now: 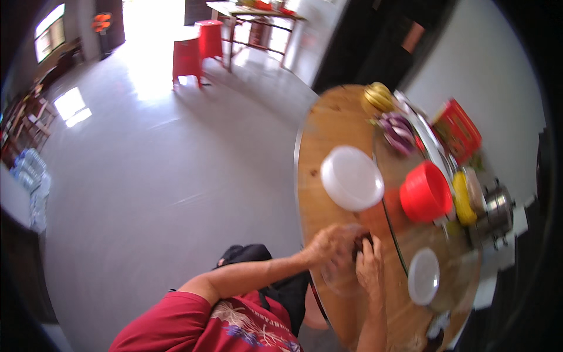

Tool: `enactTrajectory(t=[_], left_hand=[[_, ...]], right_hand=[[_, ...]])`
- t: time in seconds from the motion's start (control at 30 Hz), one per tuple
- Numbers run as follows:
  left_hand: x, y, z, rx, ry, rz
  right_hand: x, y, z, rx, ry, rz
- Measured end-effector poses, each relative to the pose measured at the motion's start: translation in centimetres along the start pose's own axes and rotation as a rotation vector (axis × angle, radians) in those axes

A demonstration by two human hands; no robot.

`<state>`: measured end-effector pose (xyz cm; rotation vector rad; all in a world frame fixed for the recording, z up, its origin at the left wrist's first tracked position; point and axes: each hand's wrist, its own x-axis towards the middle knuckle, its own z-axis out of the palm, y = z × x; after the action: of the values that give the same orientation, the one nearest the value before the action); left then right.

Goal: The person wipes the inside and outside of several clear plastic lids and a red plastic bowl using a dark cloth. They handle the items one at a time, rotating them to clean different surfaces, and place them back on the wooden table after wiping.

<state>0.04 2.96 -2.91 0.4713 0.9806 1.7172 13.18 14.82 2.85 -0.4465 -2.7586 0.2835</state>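
Note:
Over the near edge of the round wooden table (314, 123), both my hands are close together above a clear, see-through dish or bag (340, 281). My right hand (370, 267) has its fingers curled on a small dark object (362, 243), whose kind I cannot make out. My left hand (325, 243) reaches in from the left beside it, its fingers blurred at the clear thing's far side. Just beyond my hands sits a white round bowl (352, 179). To its right stands a red plastic tub (423, 193).
A white lid or plate (423, 276) lies right of my hands. Purple eggplants (397, 132), a yellow-striped melon (379, 95), a red box (457, 130) and a steel pot (497, 211) line the wall side. Red stools (187, 61) stand across the floor.

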Motion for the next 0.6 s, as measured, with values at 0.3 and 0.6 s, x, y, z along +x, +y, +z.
enactTrajectory(t=[0.3, 0.6], left_hand=[[-1.7, 2.2, 1.2, 0.146, 0.065, 0.064], [-4.8, 3.3, 1.7, -0.013, 0.188, 0.339]], right_hand=[[-4.2, -4.1, -2.4, 0.113, -0.184, 0.139], [0.7, -5.1, 0.2, 0.282, 0.222, -0.020]])
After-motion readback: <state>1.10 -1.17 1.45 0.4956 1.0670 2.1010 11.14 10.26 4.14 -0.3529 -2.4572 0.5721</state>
